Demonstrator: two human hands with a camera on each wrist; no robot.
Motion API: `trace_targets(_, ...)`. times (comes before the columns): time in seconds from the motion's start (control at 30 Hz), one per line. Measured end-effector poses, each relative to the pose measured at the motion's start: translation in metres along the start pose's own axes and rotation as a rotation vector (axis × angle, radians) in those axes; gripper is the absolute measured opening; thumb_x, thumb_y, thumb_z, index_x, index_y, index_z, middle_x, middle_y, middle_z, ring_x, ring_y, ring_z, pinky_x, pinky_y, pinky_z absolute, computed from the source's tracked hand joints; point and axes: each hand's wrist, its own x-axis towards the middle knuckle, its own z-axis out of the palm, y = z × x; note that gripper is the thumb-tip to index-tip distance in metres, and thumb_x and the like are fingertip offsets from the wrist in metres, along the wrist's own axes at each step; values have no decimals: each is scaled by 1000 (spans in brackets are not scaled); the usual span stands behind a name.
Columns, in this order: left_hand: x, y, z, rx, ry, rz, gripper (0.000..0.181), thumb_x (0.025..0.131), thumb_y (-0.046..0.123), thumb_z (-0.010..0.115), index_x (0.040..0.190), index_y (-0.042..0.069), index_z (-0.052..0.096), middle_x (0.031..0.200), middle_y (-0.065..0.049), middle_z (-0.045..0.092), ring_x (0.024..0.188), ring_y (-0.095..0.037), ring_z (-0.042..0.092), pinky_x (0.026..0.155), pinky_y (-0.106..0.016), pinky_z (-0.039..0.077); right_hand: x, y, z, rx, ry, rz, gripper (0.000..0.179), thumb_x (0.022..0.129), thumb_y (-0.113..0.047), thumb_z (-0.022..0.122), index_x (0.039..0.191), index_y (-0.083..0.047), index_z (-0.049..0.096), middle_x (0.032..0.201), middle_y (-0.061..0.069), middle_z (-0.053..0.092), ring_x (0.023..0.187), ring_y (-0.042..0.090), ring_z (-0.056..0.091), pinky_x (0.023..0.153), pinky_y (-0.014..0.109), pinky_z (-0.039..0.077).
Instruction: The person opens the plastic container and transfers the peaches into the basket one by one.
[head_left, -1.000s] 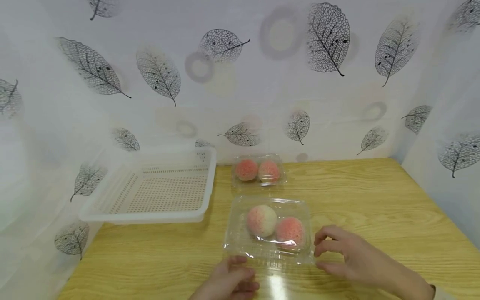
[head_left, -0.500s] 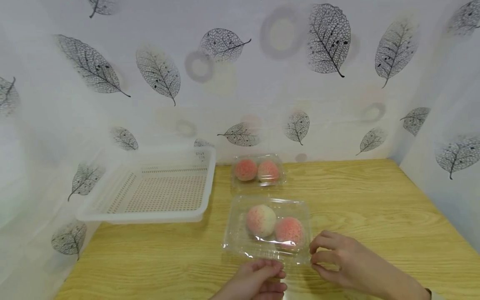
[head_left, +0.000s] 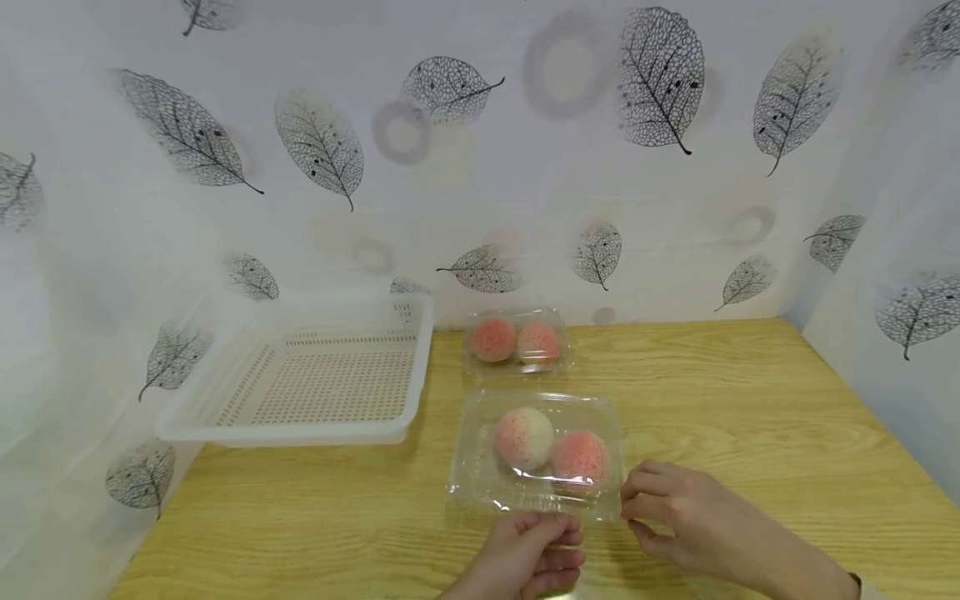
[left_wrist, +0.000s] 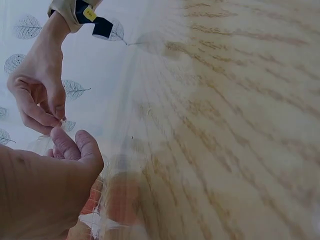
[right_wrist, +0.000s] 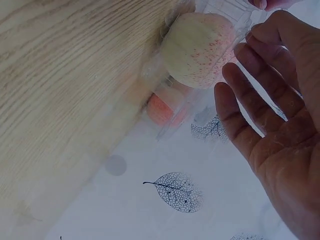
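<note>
A clear plastic clamshell box [head_left: 480, 467] lies at the front middle of the table in the head view. Inside it sit a cream-and-pink peach [head_left: 523, 438] and a pinker peach [head_left: 580, 461]. My right hand [head_left: 697, 517] pinches the box's near right corner between thumb and fingers; in the right wrist view its other fingers [right_wrist: 232, 102] spread loosely beside the box. At the front edge, my left hand [head_left: 528, 554] pinches the rim with curled fingers. In the left wrist view the fingertips of both hands nearly meet; the rim between them is mostly hidden.
Behind the box stands a smaller clear box [head_left: 470, 360] with two peaches. A white perforated plastic basket [head_left: 330, 432] is at the left. The wooden table [head_left: 720, 400] ends at a leaf-patterned curtain [head_left: 525, 167] at the back and sides.
My left hand has moved right along the box's front edge, closer to my right hand. The right hand has shifted slightly left onto the corner. The box's front edge has risen slightly.
</note>
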Motion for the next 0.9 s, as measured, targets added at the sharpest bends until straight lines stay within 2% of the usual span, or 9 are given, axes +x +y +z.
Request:
trace_targets(0.17,6,0,4,-27,-6,10,30,102,25,63,115,-1,69,97,0,72,79,-6,70,78,-26,62,2,4,-3,-92,-19,3,49,107,-31,32,83,-19,73,93,-10,69,85,6,66,78,13,53)
trace_targets(0.37,9,0,10,-64,-5,22,33,102,29,62,115,0,70,95,2,72,78,-3,70,74,-21,59,4,8,-5,-122,-32,6,52,108,-27,27,81,-19,71,91,-11,67,83,3,63,73,11,50)
trace_targets(0.6,9,0,16,-28,10,37,35,101,32,62,114,1,70,97,2,73,76,-3,69,70,-19,59,4,9,-4,-149,-38,19,53,106,-26,24,80,-18,69,91,-10,66,82,3,61,70,11,49)
trace_targets(0.77,11,1,22,4,43,31,31,99,32,64,108,4,71,93,4,71,73,-1,68,65,-18,57,5,9,-1,-162,-19,23,48,105,-23,24,79,-17,63,90,-10,64,79,2,58,65,9,45)
trace_targets(0.9,15,0,27,14,65,26,26,97,29,66,107,5,71,91,5,70,71,-1,68,62,-17,56,5,9,1,-148,-8,24,29,97,-12,37,78,-18,58,88,-10,59,77,0,52,61,7,40)
